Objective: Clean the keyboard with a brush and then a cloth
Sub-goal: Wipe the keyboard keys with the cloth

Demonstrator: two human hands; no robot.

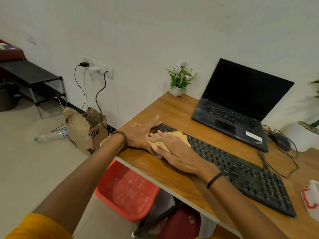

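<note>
A black keyboard (241,171) lies slanted across the wooden desk (172,107). My right hand (177,152) presses a yellow cloth (179,135) flat onto the keyboard's left end, with the cloth mostly hidden under the palm and fingers. My left hand (139,135) rests at the keyboard's left edge, fingers spread against it and touching the cloth. No brush is in view.
An open black laptop (241,104) stands behind the keyboard, with a mouse (281,142) and cables to its right. A small flower pot (177,87) sits at the desk's back corner. A white-and-red item (310,197) lies at the right edge. A red bin (127,190) stands under the desk.
</note>
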